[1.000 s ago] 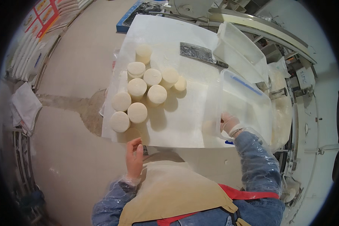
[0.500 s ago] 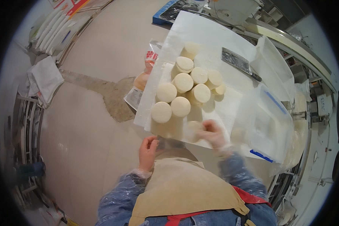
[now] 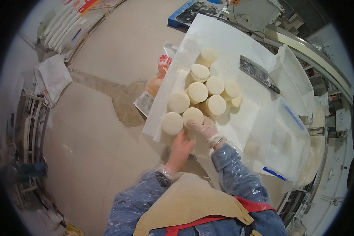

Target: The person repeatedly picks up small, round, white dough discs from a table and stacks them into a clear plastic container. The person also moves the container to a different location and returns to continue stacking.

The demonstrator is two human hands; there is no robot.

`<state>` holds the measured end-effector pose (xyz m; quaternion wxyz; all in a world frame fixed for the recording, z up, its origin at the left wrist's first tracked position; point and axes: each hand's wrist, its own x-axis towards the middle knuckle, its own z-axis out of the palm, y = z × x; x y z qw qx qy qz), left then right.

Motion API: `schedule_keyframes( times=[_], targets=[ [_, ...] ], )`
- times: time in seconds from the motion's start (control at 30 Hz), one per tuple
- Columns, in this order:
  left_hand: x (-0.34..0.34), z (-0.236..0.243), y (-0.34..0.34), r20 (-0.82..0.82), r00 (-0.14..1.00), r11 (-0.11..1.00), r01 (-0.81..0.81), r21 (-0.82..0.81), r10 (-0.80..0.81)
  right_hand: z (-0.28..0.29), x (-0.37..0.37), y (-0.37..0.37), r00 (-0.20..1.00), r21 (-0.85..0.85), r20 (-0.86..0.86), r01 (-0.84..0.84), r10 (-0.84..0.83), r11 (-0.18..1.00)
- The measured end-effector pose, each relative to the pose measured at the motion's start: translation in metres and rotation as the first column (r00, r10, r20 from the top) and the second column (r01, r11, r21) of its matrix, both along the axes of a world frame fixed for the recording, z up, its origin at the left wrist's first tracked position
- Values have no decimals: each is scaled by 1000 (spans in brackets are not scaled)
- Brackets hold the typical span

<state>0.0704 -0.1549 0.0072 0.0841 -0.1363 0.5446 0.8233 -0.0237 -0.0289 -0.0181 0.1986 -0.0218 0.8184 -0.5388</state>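
1. Head view, hands: I see my left hand (image 3: 181,146) cupped against the near side of the closest dough round (image 3: 172,123), fingers half closed on its side rather than gripping it. My right hand (image 3: 205,128), in a thin clear glove, rests its fingertips on the next round (image 3: 193,116). Both look set to steady these two at the near edge of the white board (image 3: 240,122).
2. Head view, counts: I count about nine pale rounds bunched on the board, some seeming stacked, so the exact number is uncertain.
3. Head view, around the board: one cleaver (image 3: 258,73) lies on its far right part, blade flat, well apart from the hands. Two clear tubs (image 3: 284,142) stand just right of the board. A printed bag (image 3: 153,89) pokes out from under its left edge.
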Motion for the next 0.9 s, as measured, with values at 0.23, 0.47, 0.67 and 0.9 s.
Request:
schedule_keyframes(
  times=[0.23,0.47,0.67,0.9],
  targets=[
    [22,23,-3,-29,959,955,276,-110,-280,28,53,24,865,-327,-378,207,-328,922],
    [48,18,3,53,952,908,304,-290,-302,-8,59,45,928,189,-373,66,9,980],
    [54,16,-11,121,963,915,268,-303,-242,-6,61,55,765,146,-639,225,-82,963],
    [57,10,-10,142,962,906,269,-327,-234,1,46,36,738,193,-637,-126,222,973]
  ],
)
